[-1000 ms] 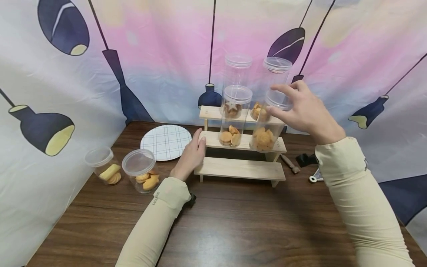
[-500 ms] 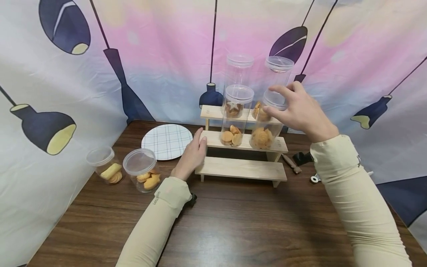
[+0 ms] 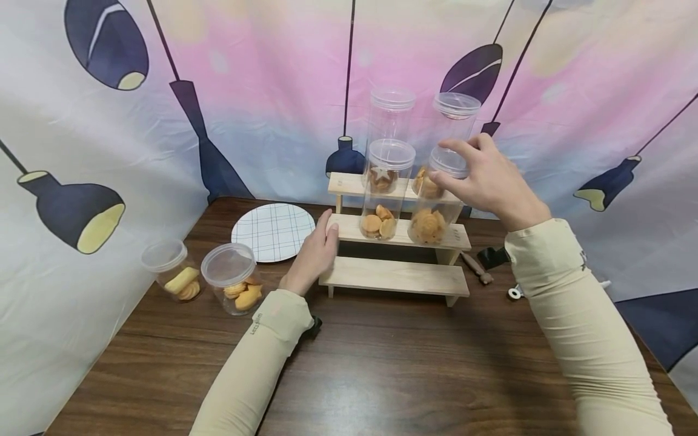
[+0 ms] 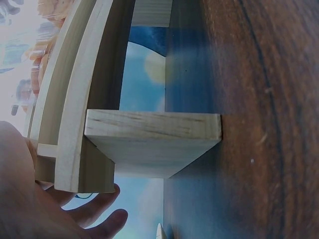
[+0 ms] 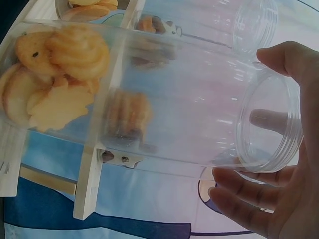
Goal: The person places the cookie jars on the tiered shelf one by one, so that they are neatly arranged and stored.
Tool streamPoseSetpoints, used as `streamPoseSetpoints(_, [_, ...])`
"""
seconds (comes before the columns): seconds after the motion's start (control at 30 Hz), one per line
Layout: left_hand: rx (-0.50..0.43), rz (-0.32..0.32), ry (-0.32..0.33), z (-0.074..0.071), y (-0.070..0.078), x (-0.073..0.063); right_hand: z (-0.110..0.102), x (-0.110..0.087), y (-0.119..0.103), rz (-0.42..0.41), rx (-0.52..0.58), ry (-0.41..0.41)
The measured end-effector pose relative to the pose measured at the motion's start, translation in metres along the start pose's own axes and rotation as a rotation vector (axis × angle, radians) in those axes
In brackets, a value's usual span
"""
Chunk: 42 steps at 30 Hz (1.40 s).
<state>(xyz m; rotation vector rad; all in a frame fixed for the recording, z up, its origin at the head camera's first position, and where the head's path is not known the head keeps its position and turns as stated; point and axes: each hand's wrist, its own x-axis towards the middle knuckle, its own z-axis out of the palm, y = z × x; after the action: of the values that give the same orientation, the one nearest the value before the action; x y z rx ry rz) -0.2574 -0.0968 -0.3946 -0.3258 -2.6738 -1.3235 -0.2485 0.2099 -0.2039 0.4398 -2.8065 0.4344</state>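
My right hand (image 3: 498, 181) grips a tall clear cookie jar (image 3: 428, 225) around its ribbed lid, thumb on one side and fingers on the other. This jar stands on the middle step of a three-tier wooden display rack (image 3: 392, 275), with round and ridged cookies at its bottom. To its left on that step is another cookie-filled jar (image 3: 388, 194). Two more tall jars occupy the top step behind. At the rack's left end my left hand (image 3: 313, 257) lies with extended fingers; in the left wrist view its fingers (image 4: 102, 201) reach past the end of a wooden step (image 4: 75, 149).
Two shorter cookie jars, one narrow (image 3: 173, 272) and one wide (image 3: 231, 281), stand on the left of the brown table (image 3: 371, 369). Behind them lies a checked white plate (image 3: 272, 233). A small brown wooden piece (image 3: 477, 268) lies right of the rack. A printed curtain hangs behind.
Since one second ago, my right hand has brought its jar slightly left and back on the middle step. Over the last half second it barely moves. My left hand stays at the rack.
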Motion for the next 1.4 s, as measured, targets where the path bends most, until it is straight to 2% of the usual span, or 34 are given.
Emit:
streamPoseSetpoints(1.07, [-0.002,-0.015,-0.003,0.0,0.0,0.0,0.0,-0.001,-0.001,0.0,-0.004,-0.026])
streamPoseSetpoints(1.3, [0.01,-0.025,-0.001,0.001,0.001,0.0,-0.001,-0.007,0.001,0.012,0.046,-0.045])
streamPoseSetpoints(1.4, [0.008,-0.023,-0.001,0.001,0.0,0.001,-0.001,-0.015,0.005,0.026,0.092,-0.028])
